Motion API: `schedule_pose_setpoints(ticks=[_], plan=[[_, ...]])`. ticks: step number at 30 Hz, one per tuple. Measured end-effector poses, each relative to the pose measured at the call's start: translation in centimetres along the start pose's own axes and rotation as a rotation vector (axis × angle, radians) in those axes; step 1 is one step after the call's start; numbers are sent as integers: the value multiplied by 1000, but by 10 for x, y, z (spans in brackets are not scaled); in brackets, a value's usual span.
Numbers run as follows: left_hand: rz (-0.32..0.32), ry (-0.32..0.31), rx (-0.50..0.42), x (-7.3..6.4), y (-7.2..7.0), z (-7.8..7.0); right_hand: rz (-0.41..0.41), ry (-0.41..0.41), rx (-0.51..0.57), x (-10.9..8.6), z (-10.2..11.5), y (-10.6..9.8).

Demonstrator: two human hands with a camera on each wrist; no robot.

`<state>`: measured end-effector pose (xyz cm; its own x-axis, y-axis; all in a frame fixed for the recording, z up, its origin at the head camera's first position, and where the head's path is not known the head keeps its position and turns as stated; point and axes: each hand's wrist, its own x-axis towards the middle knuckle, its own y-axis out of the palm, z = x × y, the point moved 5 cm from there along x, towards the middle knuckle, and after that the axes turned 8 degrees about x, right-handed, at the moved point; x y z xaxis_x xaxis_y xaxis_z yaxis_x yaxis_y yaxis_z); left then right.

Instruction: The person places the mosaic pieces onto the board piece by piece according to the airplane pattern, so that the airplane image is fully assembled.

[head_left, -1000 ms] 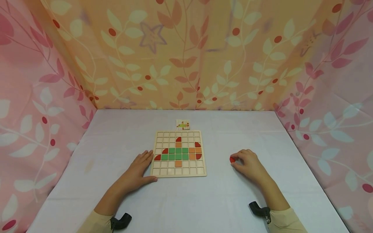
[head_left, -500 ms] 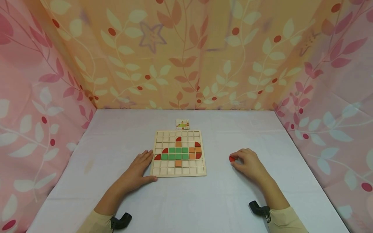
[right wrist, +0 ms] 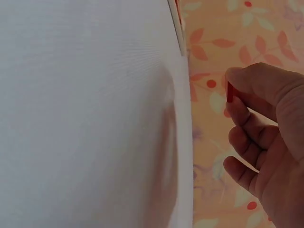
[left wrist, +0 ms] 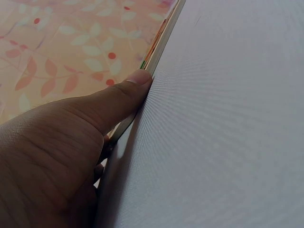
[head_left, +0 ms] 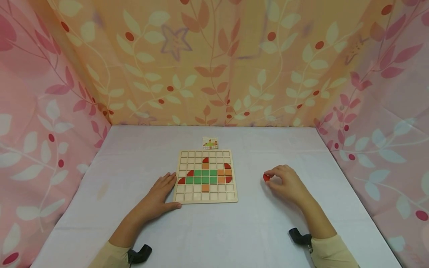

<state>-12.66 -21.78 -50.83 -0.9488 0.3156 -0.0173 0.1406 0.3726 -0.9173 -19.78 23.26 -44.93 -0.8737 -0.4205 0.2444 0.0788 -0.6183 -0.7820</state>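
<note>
My right hand [head_left: 286, 184] pinches a small red tile [head_left: 266, 177] between thumb and fingertips, to the right of the wooden grid board [head_left: 234, 193]. Seen edge-on in the right wrist view, the red tile [right wrist: 230, 91] sticks out from between thumb and index finger, above the table. My left hand [head_left: 154, 201] rests at the board's left side with fingers extended. Its thumb [left wrist: 137, 78] touches the board's near edge in the left wrist view. On the board lie green squares [head_left: 201, 176], orange squares [head_left: 205, 188] and several red rounded tiles [head_left: 205, 160].
A small picture card [head_left: 210, 143] with a coloured grid pattern lies just beyond the board. The white-covered table [head_left: 254, 230] meets an orange leaf-print curtain [head_left: 214, 63] at the back and pink curtains at both sides. Both wrists wear black camera mounts [head_left: 140, 254].
My right hand has risen slightly from the table with the red tile, moving a little away from me. The left hand and the board have stayed put.
</note>
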Motion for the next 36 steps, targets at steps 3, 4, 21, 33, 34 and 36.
schedule_pose_setpoints(ticks=[3, 4, 21, 33, 34, 36], plan=[[1, -1, -2, 0, -1, -1, 7, -5, 16, 3, 6, -4], [0, -2, -3, 0, -1, -1, 8, -8, 19, 4, 8, -5], [1, -13, -2, 0, -3, -4, 88, -108, 26, 39, 57, -3], [-23, 7, 10, 0, -1, -1, 166, -189, 44, 64, 102, 26], [-18, 3, 9, 0, -1, -1, 172, -197, 48, 65, 106, 29], [-14, 2, 8, 0, -1, -1, 183, -219, 50, 68, 113, 35]])
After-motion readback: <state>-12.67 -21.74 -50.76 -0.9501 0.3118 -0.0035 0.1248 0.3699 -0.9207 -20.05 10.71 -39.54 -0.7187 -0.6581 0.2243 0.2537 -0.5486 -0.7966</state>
